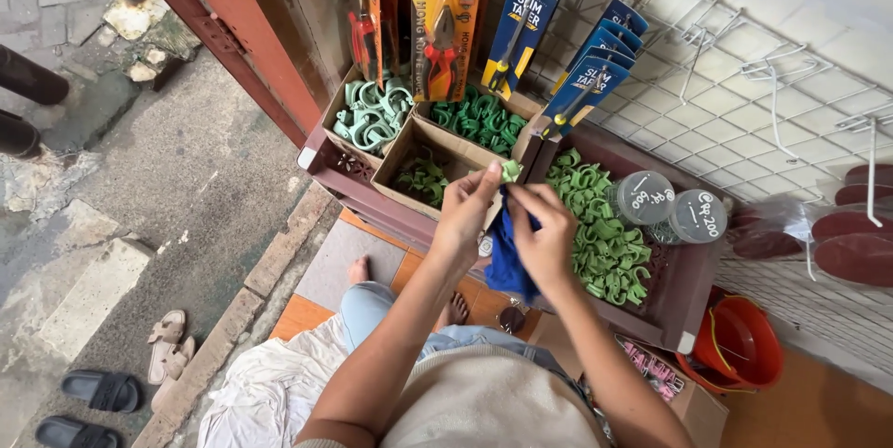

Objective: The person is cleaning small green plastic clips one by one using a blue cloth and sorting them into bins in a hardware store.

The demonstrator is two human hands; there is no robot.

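The left hand point(462, 215) pinches a small green clip point(511, 170). The right hand point(544, 236) grips a blue cloth point(505, 262) above the tray point(693, 271) of green clips.

green clip point(511, 170) | small, pinched aloft | blue cloth point(507, 257) | hanging below

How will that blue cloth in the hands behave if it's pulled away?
The blue cloth hangs limp below the right hand, so it is likely floppy and light. It bunches in folds, so it should drape rather than hold shape. The green clip pinched by the left hand looks rigid by contrast.
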